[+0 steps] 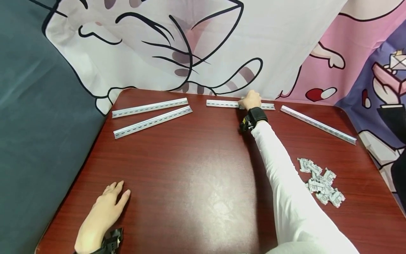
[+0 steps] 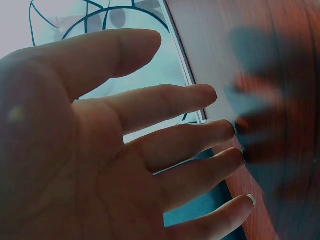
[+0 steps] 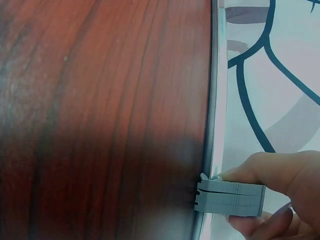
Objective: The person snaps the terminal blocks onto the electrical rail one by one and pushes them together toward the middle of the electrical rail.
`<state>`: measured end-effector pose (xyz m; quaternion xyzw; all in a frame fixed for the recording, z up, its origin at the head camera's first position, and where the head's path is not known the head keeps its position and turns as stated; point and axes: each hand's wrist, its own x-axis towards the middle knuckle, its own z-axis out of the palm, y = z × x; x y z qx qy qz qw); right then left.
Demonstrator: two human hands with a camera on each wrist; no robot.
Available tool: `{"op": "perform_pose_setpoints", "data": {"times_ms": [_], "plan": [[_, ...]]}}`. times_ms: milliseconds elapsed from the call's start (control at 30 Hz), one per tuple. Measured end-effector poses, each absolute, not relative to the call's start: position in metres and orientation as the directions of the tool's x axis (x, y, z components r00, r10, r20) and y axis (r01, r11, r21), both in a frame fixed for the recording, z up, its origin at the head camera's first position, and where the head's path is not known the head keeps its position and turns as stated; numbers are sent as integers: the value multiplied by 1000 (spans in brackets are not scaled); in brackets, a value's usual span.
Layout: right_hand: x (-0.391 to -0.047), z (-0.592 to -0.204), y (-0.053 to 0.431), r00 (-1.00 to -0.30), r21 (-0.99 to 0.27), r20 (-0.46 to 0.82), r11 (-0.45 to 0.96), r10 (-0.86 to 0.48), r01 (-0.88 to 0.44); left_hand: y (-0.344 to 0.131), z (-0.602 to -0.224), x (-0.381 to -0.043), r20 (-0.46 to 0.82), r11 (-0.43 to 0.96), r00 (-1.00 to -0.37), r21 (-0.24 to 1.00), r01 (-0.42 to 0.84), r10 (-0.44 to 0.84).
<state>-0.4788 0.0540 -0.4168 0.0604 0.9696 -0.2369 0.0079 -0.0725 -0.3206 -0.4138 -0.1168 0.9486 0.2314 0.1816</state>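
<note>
In the middle of the frame, the surface point(image 1: 177, 169) gives wide room to pass. The white sleeve point(image 1: 291, 194) crosses between this room and the heap of grey pieces point(image 1: 317, 185) at right. The two rails point(image 1: 153, 122) at upper left leave only a narrow gap; behind them, the cloth point(image 1: 127, 70) hangs like a wall.

I'm seeing a makeshift work corner, whether in a home or a workshop I'm not able to tell; a big cartoon-cat cloth point(image 1: 222, 38) is hanging behind a reddish-brown table point(image 1: 196, 169); slotted metal rails point(image 1: 153, 122) and a heap of small grey parts point(image 1: 321, 184) are lying on it.
</note>
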Motion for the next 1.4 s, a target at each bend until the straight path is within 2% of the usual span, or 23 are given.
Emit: {"op": "perform_pose_setpoints", "data": {"times_ms": [700,1100,1400], "plan": [[-478,-416,57,-993,-459,-24,881,115,113,-320,-411,-68,-401,862,-906,402,-309,-138],[-476,-422,55,-992,-421,62,905,106,71,-322,-401,-72,-413,874,-903,388,-294,-120],[-446,-414,63,-987,-460,141,888,75,2,-321,-392,-82,-410,882,-910,406,-238,-57]]}}
